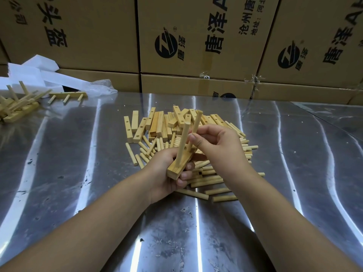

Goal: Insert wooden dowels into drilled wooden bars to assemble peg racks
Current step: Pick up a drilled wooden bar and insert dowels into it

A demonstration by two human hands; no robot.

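The table (78, 173) is sheet metal, glossy and mirror-bright in streaks, yet scuffed and flecked with dark specks. The drilled bars (157, 124), the loose dowels (206, 181), the held bar (176, 169) with its upright dowels (183, 140) and the finished racks (66, 94) are pale bare wood, smooth and matt, the bars finely grained. The boxes (196, 26) are matt brown cardboard with black print and shiny clear tape (255, 79); the foam blocks (39, 63) are matt white, the plastic film (102, 87) clear and crinkled.

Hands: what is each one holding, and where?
The left hand grips the drilled bar around its middle; the right hand pinches a dowel at mid-length.
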